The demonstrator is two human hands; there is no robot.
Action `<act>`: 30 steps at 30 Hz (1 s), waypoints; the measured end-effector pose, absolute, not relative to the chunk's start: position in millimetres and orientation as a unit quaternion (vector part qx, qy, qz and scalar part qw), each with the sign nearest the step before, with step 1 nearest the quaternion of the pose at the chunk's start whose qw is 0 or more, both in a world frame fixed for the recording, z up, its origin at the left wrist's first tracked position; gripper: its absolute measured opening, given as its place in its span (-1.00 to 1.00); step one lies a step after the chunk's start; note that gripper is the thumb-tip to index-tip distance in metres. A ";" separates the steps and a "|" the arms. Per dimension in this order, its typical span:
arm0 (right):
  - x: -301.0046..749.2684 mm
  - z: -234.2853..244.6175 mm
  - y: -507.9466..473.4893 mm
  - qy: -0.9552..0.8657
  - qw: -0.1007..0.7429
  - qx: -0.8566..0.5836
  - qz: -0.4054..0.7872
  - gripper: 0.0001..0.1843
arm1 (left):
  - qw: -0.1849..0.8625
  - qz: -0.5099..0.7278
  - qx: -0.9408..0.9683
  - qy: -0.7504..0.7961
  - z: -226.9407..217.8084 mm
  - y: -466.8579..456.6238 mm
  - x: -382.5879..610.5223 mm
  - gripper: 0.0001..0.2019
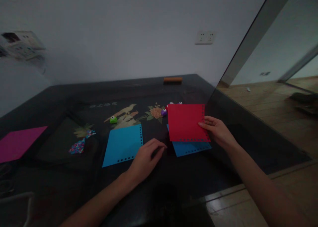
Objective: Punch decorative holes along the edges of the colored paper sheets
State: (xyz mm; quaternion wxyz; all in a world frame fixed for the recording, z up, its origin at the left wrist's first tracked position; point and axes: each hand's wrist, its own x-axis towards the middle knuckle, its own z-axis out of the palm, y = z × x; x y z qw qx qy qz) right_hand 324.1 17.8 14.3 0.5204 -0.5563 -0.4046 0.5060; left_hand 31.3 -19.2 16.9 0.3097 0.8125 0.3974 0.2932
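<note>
In the head view, my right hand (215, 129) pinches a red paper sheet (186, 121) by its right edge. This sheet has rows of punched holes along its right and bottom edges. It is held above a blue sheet (190, 148), covering most of it. My left hand (147, 155) is loosely curled and holds nothing, with a gap between thumb and fingers. Beside it on the left lies another blue sheet (124, 144) with punched holes on its right and bottom edges.
A green punch-like piece with an eye (113, 120) and a purple one (164, 112) stand on the dark table (139, 87). Small colourful bits (77, 146) lie left, near a magenta sheet (20, 142). An orange-brown roll (173, 79) lies by the wall.
</note>
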 end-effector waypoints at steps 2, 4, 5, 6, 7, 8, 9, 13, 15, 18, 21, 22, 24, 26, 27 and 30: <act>332.2 7.9 15.2 -0.400 0.514 -0.570 0.501 -0.55 | 0.323 0.297 0.818 0.372 12.6 -20.6 46.3 -0.83; 338.6 1.2 12.9 -0.394 0.504 -0.586 0.498 -0.51 | 0.335 0.315 0.806 0.372 4.3 -20.6 57.9 -0.83; 341.0 -1.6 12.0 -0.391 0.499 -0.593 0.497 -0.49 | 0.339 0.328 0.796 0.379 -0.6 -20.4 61.6 -0.82; 342.8 -4.0 11.1 -0.388 0.494 -0.600 0.495 -0.48 | 0.342 0.338 0.788 0.385 -5.4 -20.1 63.6 -0.81; 343.9 -5.8 10.4 -0.388 0.489 -0.606 0.493 -0.47 | 0.343 0.343 0.784 0.387 -9.7 -19.8 64.1 -0.80; 344.5 -7.1 10.0 -0.389 0.485 -0.611 0.490 -0.47 | 0.341 0.343 0.786 0.385 -13.2 -19.4 63.3 -0.78; 344.5 -8.1 9.7 -0.392 0.480 -0.614 0.488 -0.47 | 0.334 0.339 0.792 0.382 -15.7 -18.8 61.6 -0.76; 342.6 -10.7 9.8 -0.422 0.458 -0.616 0.483 -0.48 | 0.283 0.302 0.824 0.387 -17.7 -15.2 52.6 -0.69; 341.7 -12.1 10.2 -0.436 0.445 -0.620 0.478 -0.48 | 0.269 0.282 0.833 0.394 -16.8 -13.7 50.6 -0.67; 340.9 -13.6 10.6 -0.447 0.432 -0.634 0.460 -0.49 | 0.253 0.253 0.848 0.391 -17.0 -13.5 51.1 -0.64; 340.8 -14.0 11.1 -0.445 0.430 -0.641 0.454 -0.49 | 0.228 0.224 0.868 0.381 -18.9 -14.5 52.8 -0.62; 341.0 -14.2 11.4 -0.441 0.431 -0.641 0.456 -0.49 | 0.219 0.214 0.874 0.376 -19.7 -14.7 53.2 -0.61; 341.9 -15.2 12.1 -0.435 0.433 -0.640 0.462 -0.50 | 0.203 0.197 0.887 0.364 -21.4 -14.9 54.0 -0.60; 343.2 -17.1 12.9 -0.438 0.434 -0.638 0.461 -0.52 | 0.188 0.181 0.900 0.350 -23.1 -15.0 54.7 -0.58; 343.9 -18.3 13.2 -0.443 0.432 -0.638 0.459 -0.53 | 0.180 0.174 0.905 0.344 -23.9 -15.0 55.0 -0.57; 345.4 -21.0 14.1 -0.461 0.425 -0.638 0.446 -0.53 | 0.157 0.160 0.918 0.327 -26.4 -15.1 55.8 -0.55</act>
